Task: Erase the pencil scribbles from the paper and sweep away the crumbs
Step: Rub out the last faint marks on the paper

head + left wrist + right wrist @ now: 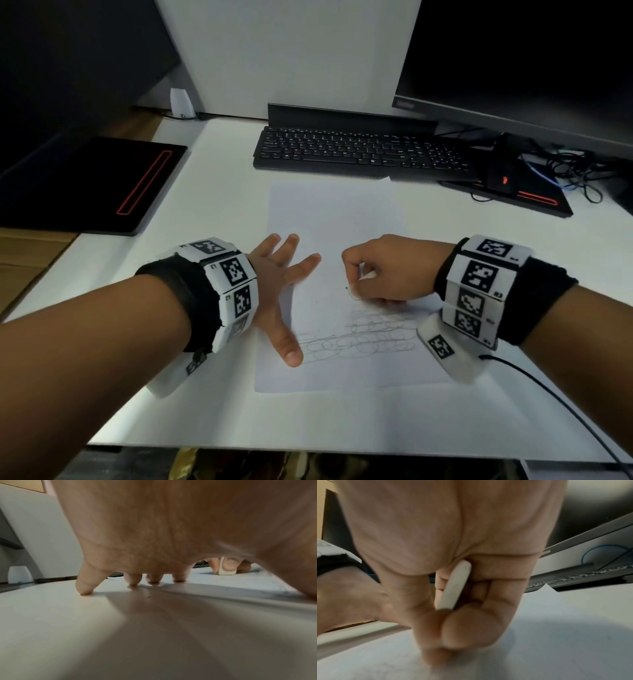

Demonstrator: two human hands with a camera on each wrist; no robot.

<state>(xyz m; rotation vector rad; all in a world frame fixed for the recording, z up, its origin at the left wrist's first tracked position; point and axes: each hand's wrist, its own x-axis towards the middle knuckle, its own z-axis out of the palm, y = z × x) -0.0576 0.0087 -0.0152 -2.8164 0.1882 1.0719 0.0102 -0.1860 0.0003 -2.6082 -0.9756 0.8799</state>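
A sheet of white paper [329, 219] lies on the white desk [219, 205], its far edge just in front of the black keyboard [359, 152]. Loops of grey pencil scribbles [363, 337] cover the part of the sheet nearest the person; the area further up looks bare, with only a tiny dark speck beside the fingers.

The right hand [383, 270] sits on the paper just above the scribbles, its fingers curled tightly round a small white eraser [455, 586]. The right wrist view shows the eraser pinched between thumb and bent fingers, standing nearly upright in the grip. From the left wrist view its lower end [226, 569] meets the paper, flattened against it.

The left hand [277, 284] lies spread and flat, fingers apart and straight. The thumb and inner fingers press on the sheet's left edge, while the outer fingers reach onto the bare desk. It holds nothing. The fingertips [85, 588] touch the surface.

Both wrists wear black bands with white blocks printed in black square patterns. To the left rests a black pad with a red outline [102, 185]. To the right stands a dark monitor [534, 61], with a black mouse [501, 174] and a tangle of cables [575, 174] beneath it.
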